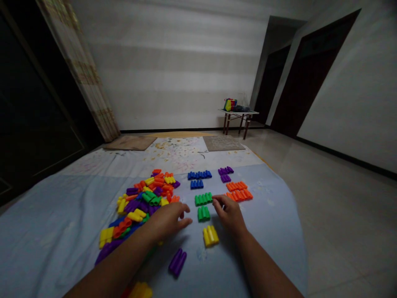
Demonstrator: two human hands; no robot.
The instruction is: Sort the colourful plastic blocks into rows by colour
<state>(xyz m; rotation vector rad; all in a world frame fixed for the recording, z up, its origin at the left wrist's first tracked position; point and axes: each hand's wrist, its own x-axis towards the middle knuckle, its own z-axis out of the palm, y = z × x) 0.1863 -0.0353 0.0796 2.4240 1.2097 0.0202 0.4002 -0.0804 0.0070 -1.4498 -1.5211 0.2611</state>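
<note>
My left hand point(170, 219) hovers at the right side of a heaped pile of coloured plastic tube blocks point(149, 203). Its thumb and fingers are apart and nothing is in them. At the right end of a row of green tube blocks point(203, 199), the thumb and forefinger of my right hand point(228, 212) come together on the end block; the fingertips partly cover it. Just below lie a shorter green group point(204, 214) and a yellow block point(210, 236). A purple block point(178, 262) lies nearer to me, between my forearms.
Blue rows point(199, 175), purple groups point(226, 170) and orange rows point(238, 191) lie farther back. The blue cloth point(273, 240) covers a table with a rounded right edge. Two mats point(223, 143) lie at the far end. A small side table point(238, 111) stands by the wall.
</note>
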